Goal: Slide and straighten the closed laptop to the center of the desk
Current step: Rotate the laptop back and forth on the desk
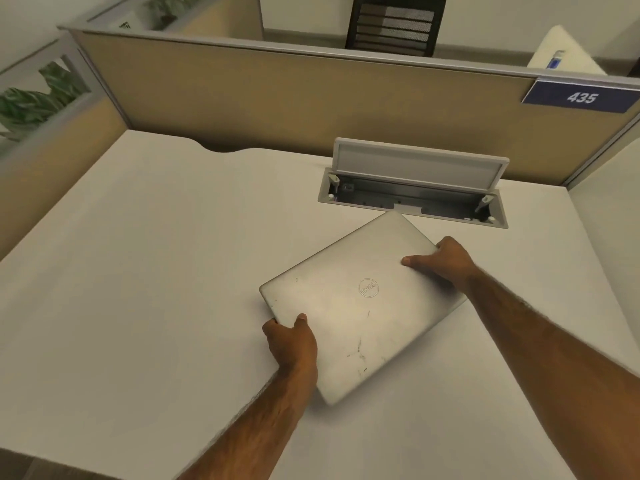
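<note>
Two hands grip a closed silver laptop lying skewed on the desk: left hand and right hand fingers clamped on opposite edges.

Laptop: silver-grey lid, round logo outline, dark scuff marks. Desk: plain off-white; cable box: grey; partition: tan cloth, grey trim. Sign: dark blue, white "435"; chair: black, what looks like a striped mesh back; plants: green.
</note>
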The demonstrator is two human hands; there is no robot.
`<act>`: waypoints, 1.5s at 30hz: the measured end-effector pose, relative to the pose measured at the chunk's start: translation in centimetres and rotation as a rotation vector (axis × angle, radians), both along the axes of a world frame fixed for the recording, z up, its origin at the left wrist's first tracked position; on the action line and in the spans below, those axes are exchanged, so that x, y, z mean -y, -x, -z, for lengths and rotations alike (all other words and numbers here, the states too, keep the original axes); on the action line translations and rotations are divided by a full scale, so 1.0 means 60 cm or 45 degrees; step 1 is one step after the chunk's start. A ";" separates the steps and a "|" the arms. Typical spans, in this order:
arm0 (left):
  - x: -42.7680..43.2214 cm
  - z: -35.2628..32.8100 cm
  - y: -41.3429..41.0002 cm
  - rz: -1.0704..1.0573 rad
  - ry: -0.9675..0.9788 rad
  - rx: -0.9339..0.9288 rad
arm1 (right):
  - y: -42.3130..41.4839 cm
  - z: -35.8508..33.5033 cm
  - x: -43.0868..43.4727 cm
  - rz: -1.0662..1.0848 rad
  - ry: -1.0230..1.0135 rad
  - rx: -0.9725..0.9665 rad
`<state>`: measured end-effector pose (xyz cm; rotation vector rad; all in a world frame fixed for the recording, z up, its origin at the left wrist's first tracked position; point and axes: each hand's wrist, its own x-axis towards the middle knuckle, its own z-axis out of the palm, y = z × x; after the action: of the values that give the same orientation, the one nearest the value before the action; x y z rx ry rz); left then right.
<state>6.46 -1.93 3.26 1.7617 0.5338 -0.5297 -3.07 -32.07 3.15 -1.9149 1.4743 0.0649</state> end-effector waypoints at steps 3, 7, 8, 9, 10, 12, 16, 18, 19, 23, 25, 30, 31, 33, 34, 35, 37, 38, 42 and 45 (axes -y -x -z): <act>-0.016 0.007 -0.045 -0.021 -0.006 0.005 | -0.048 0.015 -0.017 -0.012 0.002 0.010; -0.035 0.017 -0.094 -0.021 -0.034 0.008 | -0.096 0.032 -0.037 -0.011 -0.005 0.014; -0.039 0.019 -0.104 -0.015 -0.045 0.005 | -0.106 0.035 -0.041 -0.011 -0.006 0.012; -0.042 0.022 -0.112 -0.004 -0.063 0.001 | -0.115 0.038 -0.045 -0.010 -0.006 0.007; -0.045 0.024 -0.120 0.011 -0.094 -0.004 | -0.122 0.040 -0.048 -0.009 -0.007 0.001; -0.051 0.029 -0.133 0.037 -0.165 -0.015 | -0.134 0.043 -0.054 -0.008 -0.010 -0.005; -0.060 0.034 -0.149 0.038 -0.173 -0.004 | -0.147 0.051 -0.063 -0.007 -0.007 -0.009; -0.062 0.034 -0.154 0.040 -0.156 0.005 | -0.149 0.055 -0.066 0.003 -0.007 -0.011; -0.063 0.034 -0.156 0.037 -0.146 0.009 | -0.150 0.056 -0.067 0.007 -0.006 -0.013; -0.059 0.029 -0.154 0.017 -0.119 0.014 | -0.157 0.054 -0.069 0.007 0.004 -0.017; -0.055 0.025 -0.150 0.012 -0.136 -0.002 | -0.160 0.053 -0.069 0.001 0.009 -0.032; -0.048 0.022 -0.139 0.032 -0.133 0.023 | -0.162 0.054 -0.070 -0.014 0.042 -0.092; -0.047 0.022 -0.137 0.038 -0.134 0.034 | -0.163 0.054 -0.071 -0.014 0.047 -0.102; -0.045 0.024 -0.134 0.044 -0.139 0.047 | -0.164 0.053 -0.072 -0.008 0.044 -0.108; -0.044 0.025 -0.133 0.049 -0.142 0.051 | -0.164 0.052 -0.072 -0.005 0.038 -0.109; -0.043 0.025 -0.132 0.054 -0.146 0.054 | -0.164 0.051 -0.073 -0.002 0.034 -0.113; -0.041 0.024 -0.130 0.062 -0.156 0.056 | -0.165 0.050 -0.075 0.008 0.037 -0.121; -0.040 0.023 -0.129 0.067 -0.162 0.057 | -0.165 0.050 -0.077 0.015 0.044 -0.122; -0.038 0.023 -0.128 0.111 -0.204 0.069 | -0.165 0.051 -0.084 0.032 0.048 -0.123; -0.038 0.025 -0.127 0.152 -0.238 0.079 | -0.164 0.056 -0.090 0.055 0.082 -0.119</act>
<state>14.07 0.34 1.75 1.9908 0.4478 -0.5199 6.75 -26.70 -0.19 -1.9533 1.5972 0.0895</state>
